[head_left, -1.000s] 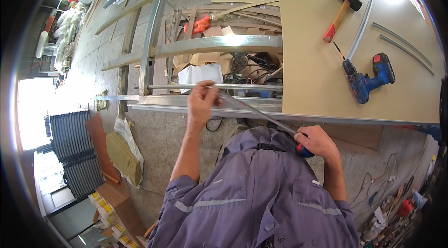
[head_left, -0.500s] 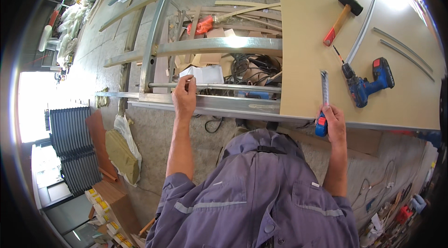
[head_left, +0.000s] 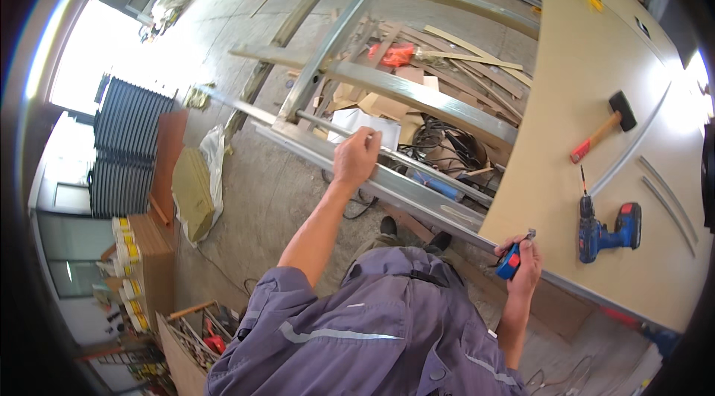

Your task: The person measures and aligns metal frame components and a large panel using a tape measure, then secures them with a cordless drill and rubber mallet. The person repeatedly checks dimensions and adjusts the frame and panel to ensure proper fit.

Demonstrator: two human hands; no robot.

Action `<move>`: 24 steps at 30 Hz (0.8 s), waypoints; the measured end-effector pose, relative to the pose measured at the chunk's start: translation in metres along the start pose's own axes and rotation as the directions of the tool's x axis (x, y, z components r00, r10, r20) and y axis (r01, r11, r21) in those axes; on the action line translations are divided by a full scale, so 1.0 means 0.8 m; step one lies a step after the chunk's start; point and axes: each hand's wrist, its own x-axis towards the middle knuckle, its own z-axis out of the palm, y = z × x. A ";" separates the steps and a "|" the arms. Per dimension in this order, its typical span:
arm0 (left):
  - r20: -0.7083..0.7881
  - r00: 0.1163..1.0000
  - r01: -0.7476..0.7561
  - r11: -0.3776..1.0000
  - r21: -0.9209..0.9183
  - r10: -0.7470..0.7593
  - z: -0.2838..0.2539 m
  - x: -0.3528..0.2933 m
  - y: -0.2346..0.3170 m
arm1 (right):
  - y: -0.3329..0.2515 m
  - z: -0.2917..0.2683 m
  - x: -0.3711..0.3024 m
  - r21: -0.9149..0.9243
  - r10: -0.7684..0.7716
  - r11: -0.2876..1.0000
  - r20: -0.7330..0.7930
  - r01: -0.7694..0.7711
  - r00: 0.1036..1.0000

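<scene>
My right hand (head_left: 526, 265) is wrapped round a blue and red tape measure (head_left: 509, 263) at the near edge of the tan board (head_left: 532, 195). Only a short end of its blade sticks out. Out over the metal frame, my left hand (head_left: 354, 157) has its fingers drawn together right at a thin metal rod (head_left: 423, 169). What those fingers hold, if anything, is hidden. Behind them a white sheet of paper (head_left: 383, 128) lies among cardboard scraps, seen through the frame. A blue cordless drill (head_left: 605, 232) rests on the board, to the right of the tape measure.
On the board lie a black-headed mallet (head_left: 603, 128), a long curved strip (head_left: 633, 144) and two short grey strips (head_left: 666, 213). Metal frame bars (head_left: 424, 90) cross above coiled black cables (head_left: 447, 139) and wood offcuts. Yellow insulation slabs (head_left: 192, 195) sit on the floor at left.
The tape measure's extended blade has drawn back into its case. My view has turned, so the board and frame appear slanted. My left hand stays close to the thin rod.
</scene>
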 end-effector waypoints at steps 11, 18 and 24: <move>0.285 0.951 0.307 0.447 -0.840 -0.117 -0.056 -0.028 -0.034 | 0.054 0.213 -0.064 -0.760 0.252 0.620 0.426 0.193 0.869; 0.450 0.889 0.205 0.806 -0.555 0.083 -0.126 -0.230 -0.270 | 0.163 0.335 -0.120 -0.871 0.465 0.488 0.322 0.065 0.825; 0.681 0.710 0.559 0.731 -0.391 -0.179 -0.236 -0.348 -0.455 | 0.301 0.422 -0.124 -0.867 0.499 0.381 0.485 0.320 0.718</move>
